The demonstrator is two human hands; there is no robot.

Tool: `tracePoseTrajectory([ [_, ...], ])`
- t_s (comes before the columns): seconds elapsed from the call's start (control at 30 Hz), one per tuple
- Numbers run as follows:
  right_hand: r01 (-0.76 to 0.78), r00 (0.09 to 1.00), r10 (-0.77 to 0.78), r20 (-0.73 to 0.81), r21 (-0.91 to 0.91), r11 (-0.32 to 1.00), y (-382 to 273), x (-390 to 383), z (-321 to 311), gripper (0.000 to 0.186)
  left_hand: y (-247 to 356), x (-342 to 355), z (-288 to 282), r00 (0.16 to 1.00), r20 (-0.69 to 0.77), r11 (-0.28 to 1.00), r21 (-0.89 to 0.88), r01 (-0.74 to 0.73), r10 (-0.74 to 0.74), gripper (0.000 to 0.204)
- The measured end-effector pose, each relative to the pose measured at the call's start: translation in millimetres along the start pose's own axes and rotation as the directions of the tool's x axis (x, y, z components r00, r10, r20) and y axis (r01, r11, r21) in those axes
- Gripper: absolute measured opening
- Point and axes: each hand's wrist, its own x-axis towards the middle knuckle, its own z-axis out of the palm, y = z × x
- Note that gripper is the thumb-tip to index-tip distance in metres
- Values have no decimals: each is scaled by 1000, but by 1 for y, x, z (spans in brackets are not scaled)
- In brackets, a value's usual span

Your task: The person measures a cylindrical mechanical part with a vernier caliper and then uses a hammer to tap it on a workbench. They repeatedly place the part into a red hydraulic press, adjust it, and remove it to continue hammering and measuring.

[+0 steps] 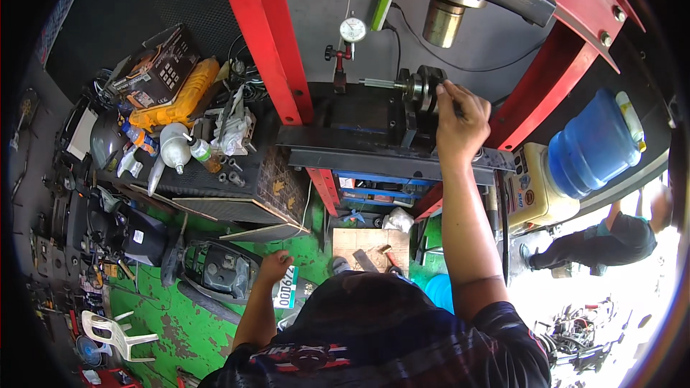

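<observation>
A metal crankshaft (430, 80) with round dark webs and a bright splined shaft end lies level on supports across the bed of a red press frame (266, 43). At its right side my right hand (463, 118) is closed, thumb and fingers pinching the end; the exact grip point is partly hidden behind the fingers. Left of the crankshaft stands a dial gauge (353, 29) on a red-and-black holder (340, 72), near the splined end. My left hand (274, 267) hangs low at my left side with its fingers curled, apart from the press, and nothing shows in it.
The press ram (443, 21) hangs above the crankshaft. On the left, a bench (248, 179) carries a yellow case (176, 100), bottles and loose parts. To the right are a blue water jug (593, 151) and a cream container (543, 187). Another person (611, 241) is farther right.
</observation>
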Motion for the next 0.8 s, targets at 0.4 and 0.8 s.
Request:
tracePoseTrajectory([
  [0.4, -118, 991, 118, 64, -3, 993, 6, -3, -1, 12, -37, -24, 52, 969, 191, 966, -173, 191, -158, 44],
  [0.8, -143, 989, 137, 47, 156, 977, 2, -7, -7, 15, 201, 36, -68, 938, -209, 799, -491, -346, 278, 45],
])
